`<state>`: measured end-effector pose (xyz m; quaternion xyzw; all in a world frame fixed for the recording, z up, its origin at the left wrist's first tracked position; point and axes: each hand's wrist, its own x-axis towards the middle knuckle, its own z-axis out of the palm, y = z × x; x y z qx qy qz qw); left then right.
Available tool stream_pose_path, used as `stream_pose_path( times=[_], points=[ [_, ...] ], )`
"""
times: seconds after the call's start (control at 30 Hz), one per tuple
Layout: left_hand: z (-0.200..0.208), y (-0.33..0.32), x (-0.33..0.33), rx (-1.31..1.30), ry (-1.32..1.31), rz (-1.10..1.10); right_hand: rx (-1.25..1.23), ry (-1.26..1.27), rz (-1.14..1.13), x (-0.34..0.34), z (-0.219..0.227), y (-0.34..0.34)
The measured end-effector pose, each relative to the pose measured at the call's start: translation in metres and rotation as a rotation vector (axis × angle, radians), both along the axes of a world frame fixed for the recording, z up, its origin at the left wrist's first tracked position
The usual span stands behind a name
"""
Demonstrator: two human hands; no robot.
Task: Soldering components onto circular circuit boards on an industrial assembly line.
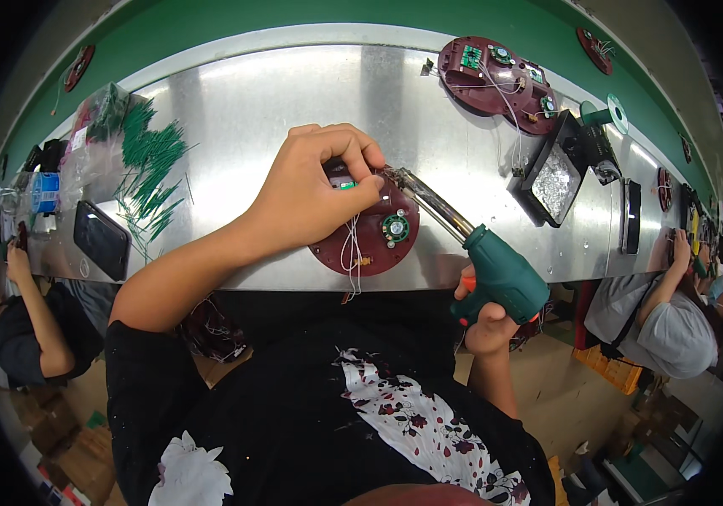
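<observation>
- The left hand point(319, 181) arches over the maroon round housing point(374, 249), thumb and forefinger brought close to each other near its far edge; whether anything is pinched between them, one cannot tell.
- The right hand point(492, 329) is closed around the handle of a green pistol-shaped tool point(506, 274), to the right of the left grip and nearer the person's body.
- From the right grip the tool's metal barrel point(435, 204) slants away and leftward, its tip just beside the left fingertips.
- The housing lies on the metal table point(243, 101), partly beneath the left hand; a green-rimmed round part point(395, 228) and thin white wires point(349, 244) show just nearer the body than that grip.
- Well left of the left grip are a pile of green strips point(150, 152), a dark phone point(100, 240) and a clear plastic bag point(96, 139).
- Beyond the right grip, farther across the table, are a larger maroon assembly point(488, 99), a black tray point(525, 191) holding clear bits and a green spool point(615, 114).
</observation>
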<state>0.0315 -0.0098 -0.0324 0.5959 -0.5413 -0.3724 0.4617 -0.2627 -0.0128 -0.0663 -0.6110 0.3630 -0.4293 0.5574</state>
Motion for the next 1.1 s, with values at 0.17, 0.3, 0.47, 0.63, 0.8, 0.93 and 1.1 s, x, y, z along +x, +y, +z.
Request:
stream_pose_path(
  times=[0.17,0.3,0.47,0.63,0.8,0.93,1.1],
  points=[
    [-0.0007,-0.0010,0.0006,-0.018,0.048,-0.005,-0.011,0.002,0.008,0.0003,-0.0015,-0.0008],
    [-0.0019,-0.0020,0.0009,-0.027,-0.020,-0.005,-0.029,0.010,0.002,0.0028,0.0020,0.0003],
    [-0.0029,-0.0024,0.0012,-0.041,-0.036,-0.016,-0.039,0.051,0.035,0.0011,0.0031,-0.0009],
    [0.0003,-0.0015,0.0028,-0.016,-0.066,-0.058,-0.090,0.051,0.050,-0.0022,-0.0041,-0.0025],
    [-0.0006,-0.0017,0.0020,-0.033,-0.066,-0.040,-0.084,0.067,0.030,-0.0048,-0.0019,0.0004],
    [-0.0026,-0.0021,0.0015,-0.052,-0.056,-0.008,-0.071,0.049,-0.017,-0.0054,-0.0023,0.0027],
    [-0.0026,-0.0029,0.0011,-0.046,-0.070,-0.007,-0.068,0.050,-0.014,-0.0031,-0.0021,0.0005]
  ],
)
